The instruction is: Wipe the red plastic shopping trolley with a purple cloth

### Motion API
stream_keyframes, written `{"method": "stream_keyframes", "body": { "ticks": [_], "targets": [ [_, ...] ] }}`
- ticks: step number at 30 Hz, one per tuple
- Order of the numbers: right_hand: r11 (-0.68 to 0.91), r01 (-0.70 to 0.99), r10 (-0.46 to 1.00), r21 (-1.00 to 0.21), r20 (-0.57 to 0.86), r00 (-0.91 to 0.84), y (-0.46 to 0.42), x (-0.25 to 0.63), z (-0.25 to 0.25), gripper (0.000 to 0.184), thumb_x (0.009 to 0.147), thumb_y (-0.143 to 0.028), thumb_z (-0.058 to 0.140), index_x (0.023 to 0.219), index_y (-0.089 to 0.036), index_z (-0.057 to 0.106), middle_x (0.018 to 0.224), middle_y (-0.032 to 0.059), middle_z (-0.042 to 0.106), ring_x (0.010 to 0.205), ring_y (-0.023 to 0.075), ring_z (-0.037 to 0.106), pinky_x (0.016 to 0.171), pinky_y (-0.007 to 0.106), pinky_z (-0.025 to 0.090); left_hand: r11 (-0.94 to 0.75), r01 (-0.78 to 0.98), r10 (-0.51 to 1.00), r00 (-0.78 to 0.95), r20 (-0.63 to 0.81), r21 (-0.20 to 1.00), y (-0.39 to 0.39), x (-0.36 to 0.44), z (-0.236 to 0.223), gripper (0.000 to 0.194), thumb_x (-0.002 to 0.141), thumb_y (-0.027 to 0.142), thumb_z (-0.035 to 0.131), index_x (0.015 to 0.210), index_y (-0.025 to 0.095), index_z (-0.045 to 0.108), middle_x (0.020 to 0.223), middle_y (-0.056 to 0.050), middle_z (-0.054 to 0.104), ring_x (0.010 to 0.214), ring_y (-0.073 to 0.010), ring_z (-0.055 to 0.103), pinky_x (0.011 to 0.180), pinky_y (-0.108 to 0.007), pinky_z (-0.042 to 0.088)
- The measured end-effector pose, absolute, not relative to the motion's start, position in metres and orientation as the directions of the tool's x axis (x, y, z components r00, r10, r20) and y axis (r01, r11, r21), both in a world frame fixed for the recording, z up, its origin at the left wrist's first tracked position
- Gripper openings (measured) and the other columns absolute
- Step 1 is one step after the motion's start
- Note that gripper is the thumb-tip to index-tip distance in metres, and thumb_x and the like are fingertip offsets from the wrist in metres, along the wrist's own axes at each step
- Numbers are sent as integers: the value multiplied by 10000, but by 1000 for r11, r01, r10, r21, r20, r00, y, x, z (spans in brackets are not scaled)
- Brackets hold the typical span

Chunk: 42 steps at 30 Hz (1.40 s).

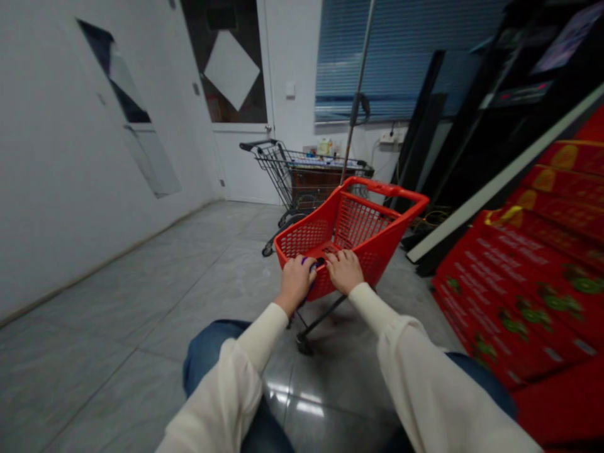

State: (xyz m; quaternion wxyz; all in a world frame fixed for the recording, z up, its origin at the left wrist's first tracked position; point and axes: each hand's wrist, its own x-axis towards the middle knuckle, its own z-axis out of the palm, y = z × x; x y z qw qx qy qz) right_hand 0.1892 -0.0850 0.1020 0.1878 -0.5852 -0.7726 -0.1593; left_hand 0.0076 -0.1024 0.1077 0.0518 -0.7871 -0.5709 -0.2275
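You are holding a small red plastic shopping cart [377,189] directly in front of you; your left hand [296,284] is clenching its near rim, and your right hand [344,272] is curling over the same rim just beside it, so both hands are grasping the cart and neither is released; neither hand is clearly nearer to it; the cart's long axis is running away from you, straight ahead and slightly to your right, with its far rim pointing toward a wire shopping cart [302,170] that is standing before a white door [240,167]; a small caster wheel [304,343] is showing beneath the red cart's near end; cream sleeves [425,377] are covering your forearms, and blue jeans [212,355] are showing below them; stacked red cartons [523,296] are rising along your right side, while grey floor tiles [189,302] are stretching to your left as far as a white wall [56,157].
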Motion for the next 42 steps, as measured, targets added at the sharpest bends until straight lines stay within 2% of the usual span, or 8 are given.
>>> {"method": "stream_keyframes", "body": {
  "ticks": [4,8,11,17,23,30,36,42],
  "targets": [
    [308,950,848,45,439,-296,-77,205,109,384,1011,-397,382,1207,-208,653,1118,118,681,1081,256,535,1042,416,331,-317,939,894,247,374,136,-95,-9,113,286,978,349,483,1188,252,651,1123,-80,614,1016,-225,563,884,-332,425],
    [236,972,855,19,471,-217,-73,206,107,363,1009,-350,377,1130,-200,684,1173,125,670,1180,276,489,1121,472,240,-227,962,917,159,367,151,-88,-3,117,277,977,350,480,1155,230,655,1085,-91,621,978,-226,577,871,-339,424],
    [187,982,873,30,454,-180,-77,198,111,380,1012,-353,356,1092,-205,697,1143,134,681,1156,285,492,1090,474,254,-213,960,913,129,387,181,-90,14,119,290,987,358,460,1170,233,647,1075,-94,621,984,-228,577,885,-344,419],
    [279,953,912,121,277,-303,-79,209,128,413,1040,-377,292,1130,-243,672,1143,75,695,1081,229,524,1020,384,268,-239,959,910,166,380,154,-88,-3,117,298,985,350,462,1202,253,641,1133,-85,618,1029,-226,565,901,-327,419],
    [223,971,908,86,345,-239,-81,188,118,417,1041,-343,281,1093,-216,675,1104,94,688,1055,232,529,1021,376,239,-110,979,928,39,370,172,-89,13,121,321,992,367,431,1207,234,629,1121,-108,614,1002,-242,581,876,-347,430],
    [277,956,896,97,334,-294,-85,203,131,403,1037,-353,315,1268,-249,629,1172,65,698,1064,212,543,976,349,265,-137,981,942,87,325,135,-81,11,131,305,978,347,460,1197,215,626,1106,-121,627,1002,-254,605,869,-359,437],
    [192,976,912,104,349,-217,-88,206,130,400,1035,-341,314,1002,-213,691,1055,82,721,1009,224,539,921,366,255,-53,987,942,-2,336,153,-75,-9,126,340,997,356,406,1215,209,621,1110,-127,626,997,-253,603,862,-354,434],
    [226,970,898,86,368,-241,-95,197,128,359,1030,-327,337,969,-220,674,1029,64,724,998,214,531,896,356,251,-235,961,905,162,393,144,-77,13,130,344,996,382,427,1260,266,615,1153,-100,609,1023,-241,578,892,-348,428]
  ]
}}
